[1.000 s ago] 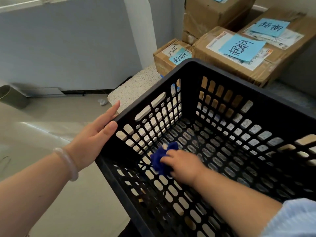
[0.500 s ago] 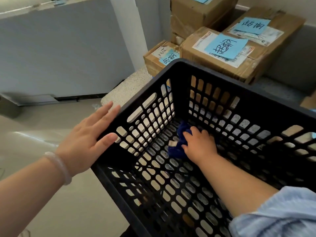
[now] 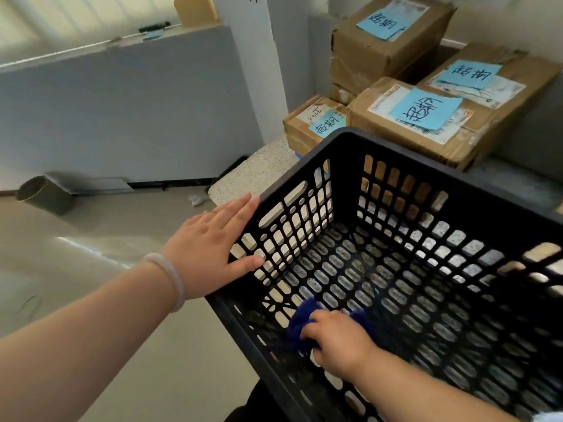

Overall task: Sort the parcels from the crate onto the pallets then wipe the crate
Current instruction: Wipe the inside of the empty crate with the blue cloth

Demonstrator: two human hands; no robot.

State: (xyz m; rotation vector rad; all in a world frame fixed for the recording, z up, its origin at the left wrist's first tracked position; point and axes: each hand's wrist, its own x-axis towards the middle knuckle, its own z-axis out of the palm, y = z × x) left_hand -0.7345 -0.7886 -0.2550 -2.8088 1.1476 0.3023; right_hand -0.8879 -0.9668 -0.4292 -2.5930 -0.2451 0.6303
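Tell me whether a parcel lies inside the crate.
No, the crate holds only the right hand gripping a blue cloth; the parcels sit behind it.

Cloth [image 3: 300, 322] under right hand [image 3: 338, 342] on crate [image 3: 457, 182] floor. Left hand [image 3: 210, 248] on outer wall, left of grip. Parcels [image 3: 396, 135] stacked behind crate, beyond grip.

Soft daylight reaches you from the upper left, where the corner washes out to white. A pale streak of glare lies on the glossy beige floor [image 3: 79, 243]. The black perforated plastic crate [image 3: 457, 184] is dim inside, darkest along its right wall. Your right hand [image 3: 341, 342] and the fluffy dark-blue cloth [image 3: 300, 318] it grips are smeared by motion. The brown cardboard parcels with blue notes [image 3: 362, 126] are legible. Straight lines bow toward the edges.
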